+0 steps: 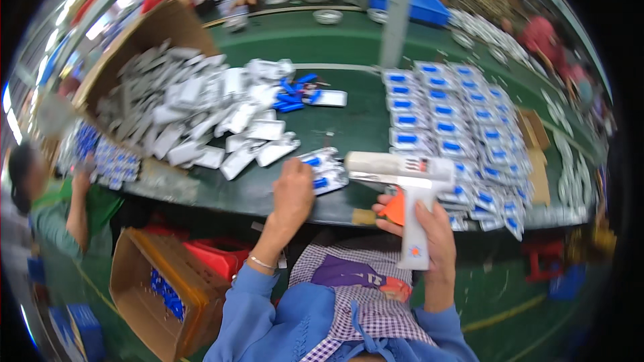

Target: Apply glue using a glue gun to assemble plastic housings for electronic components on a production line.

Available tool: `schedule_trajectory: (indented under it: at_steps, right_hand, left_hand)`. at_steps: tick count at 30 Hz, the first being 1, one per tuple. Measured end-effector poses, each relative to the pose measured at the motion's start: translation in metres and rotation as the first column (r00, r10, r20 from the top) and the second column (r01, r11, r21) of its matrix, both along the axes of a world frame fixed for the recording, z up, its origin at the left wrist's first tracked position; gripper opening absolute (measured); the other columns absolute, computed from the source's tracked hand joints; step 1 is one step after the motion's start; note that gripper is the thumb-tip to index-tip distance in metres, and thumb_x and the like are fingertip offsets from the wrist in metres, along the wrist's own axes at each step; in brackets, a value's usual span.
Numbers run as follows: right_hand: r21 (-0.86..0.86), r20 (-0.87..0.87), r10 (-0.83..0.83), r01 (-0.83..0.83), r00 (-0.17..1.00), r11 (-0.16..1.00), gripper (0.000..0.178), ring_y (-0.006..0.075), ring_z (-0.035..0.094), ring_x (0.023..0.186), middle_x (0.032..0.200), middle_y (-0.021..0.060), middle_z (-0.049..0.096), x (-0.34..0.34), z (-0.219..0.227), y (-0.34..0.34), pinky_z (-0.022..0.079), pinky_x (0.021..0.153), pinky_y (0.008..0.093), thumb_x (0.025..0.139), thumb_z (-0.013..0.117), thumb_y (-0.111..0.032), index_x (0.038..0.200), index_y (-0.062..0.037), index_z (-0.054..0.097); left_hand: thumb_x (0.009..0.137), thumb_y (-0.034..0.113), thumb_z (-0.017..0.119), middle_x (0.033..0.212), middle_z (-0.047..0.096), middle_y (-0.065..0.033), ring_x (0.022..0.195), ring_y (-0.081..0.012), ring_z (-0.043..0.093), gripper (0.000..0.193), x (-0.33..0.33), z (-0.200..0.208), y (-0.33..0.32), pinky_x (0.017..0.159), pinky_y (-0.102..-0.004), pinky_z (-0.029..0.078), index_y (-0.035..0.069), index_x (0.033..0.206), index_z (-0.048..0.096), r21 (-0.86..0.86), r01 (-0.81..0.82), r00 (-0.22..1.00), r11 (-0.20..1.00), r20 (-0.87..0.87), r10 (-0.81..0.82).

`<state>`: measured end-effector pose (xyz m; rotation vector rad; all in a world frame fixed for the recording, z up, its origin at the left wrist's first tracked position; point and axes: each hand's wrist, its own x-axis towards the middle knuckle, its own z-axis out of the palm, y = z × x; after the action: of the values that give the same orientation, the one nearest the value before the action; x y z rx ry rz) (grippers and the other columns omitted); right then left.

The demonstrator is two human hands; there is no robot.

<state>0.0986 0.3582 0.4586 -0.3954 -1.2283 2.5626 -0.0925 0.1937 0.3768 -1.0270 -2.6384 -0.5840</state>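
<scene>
My right hand (435,231) is wrapped around the handle of a white glue gun (417,211) with an orange trigger (394,208). Its barrel lies level and points left. My left hand (294,188), fingers curled together, grips the left edge of a white plastic casing (322,173) with blue parts in it, close to the table's front edge. The fingertips are partly hidden. Beyond it, several loose blue cylindrical parts (290,100) with wires lie heaped next to a single white casing (330,98).
At left, a tipped cardboard box (157,23) spills white casings (201,104) over the green table (355,124). Rows of casings with blue parts (443,110) cover the right side. An orange-brown bin (201,295) stands below left. Co-workers sit at left and across the table.
</scene>
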Motion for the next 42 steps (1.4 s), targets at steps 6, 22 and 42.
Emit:
schedule_trajectory:
  at_steps: [6, 22, 42]
  right_hand:
    - [-0.022, -0.01, -0.04, 0.04, 0.999, 0.999, 0.043, 0.0374, 0.059, 0.104, 0.114, 0.028, 0.055, 0.008, 0.001, 0.007, 0.055, 0.084, 0.0451, 0.096, 0.045, -0.016, 0.13, 0.0095, 0.036]
    - [0.113, -0.194, -0.579, 0.604, 0.792, 0.789, 0.051, 0.0376, 0.056, 0.11, 0.119, 0.0291, 0.052, 0.082, 0.032, 0.059, 0.055, 0.085, 0.0439, 0.097, 0.045, -0.023, 0.132, 0.0117, 0.032]
    - [0.221, -0.116, -0.642, 0.65, 0.758, 0.727, 0.054, 0.0312, 0.054, 0.115, 0.126, 0.0244, 0.051, 0.115, 0.012, 0.077, 0.051, 0.091, 0.0366, 0.098, 0.042, -0.029, 0.135, 0.008, 0.032]
  left_hand:
    - [0.08, 0.009, 0.063, 0.088, 0.052, -0.012, 0.086, -0.0301, 0.056, 0.009, -0.005, 0.0, 0.005, 0.065, -0.0425, 0.05, 0.002, 0.085, 0.061, 0.042, 0.112, 0.994, 0.993, -0.013, -0.111]
    - [0.078, 0.004, 0.06, 0.086, 0.055, -0.0148, 0.084, -0.0316, 0.057, 0.005, -0.012, 0.063, 0.159, 0.069, -0.0412, 0.048, -0.001, 0.081, 0.062, 0.293, 0.486, 0.873, 0.824, -0.202, -0.443]
    - [0.067, 0.003, 0.063, 0.101, 0.056, -0.0281, 0.097, -0.0389, 0.057, 0.013, -0.011, 0.039, 0.33, 0.073, -0.0456, 0.054, -0.006, 0.077, 0.066, 0.18, 0.461, 0.885, 0.869, -0.162, -0.436]
